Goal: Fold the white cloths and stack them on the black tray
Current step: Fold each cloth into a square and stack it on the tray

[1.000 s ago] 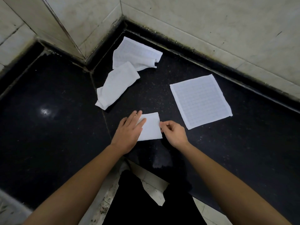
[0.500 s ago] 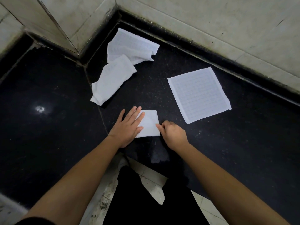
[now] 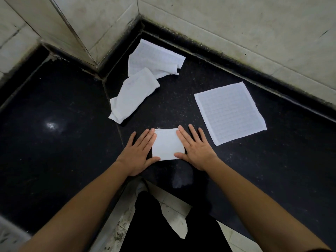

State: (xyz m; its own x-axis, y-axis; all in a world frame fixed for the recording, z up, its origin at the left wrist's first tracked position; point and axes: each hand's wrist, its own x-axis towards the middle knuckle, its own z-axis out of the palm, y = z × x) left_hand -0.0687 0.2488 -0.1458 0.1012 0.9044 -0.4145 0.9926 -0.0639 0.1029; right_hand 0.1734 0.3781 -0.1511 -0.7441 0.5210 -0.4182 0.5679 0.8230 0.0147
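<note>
- Folded cloth [image 3: 167, 144]: small white rectangle, smooth-faced, lying flat on the black surface [image 3: 54, 160] between the two hands.
- Left hand [image 3: 138, 153]: flat, fingers straight and together, touching the cloth's left edge.
- Right hand [image 3: 195, 150]: flat, fingers straight and slightly spread, touching the right edge.
- Flat cloth [image 3: 230, 112]: white square with a grid weave and hemmed border, spread out to the right.
- Rolled cloth [image 3: 133, 95] and rumpled cloth [image 3: 154, 58]: white, creased, touching each other near the corner of the pale tiled wall [image 3: 236, 24].
- Surface: polished, speckled stone.
</note>
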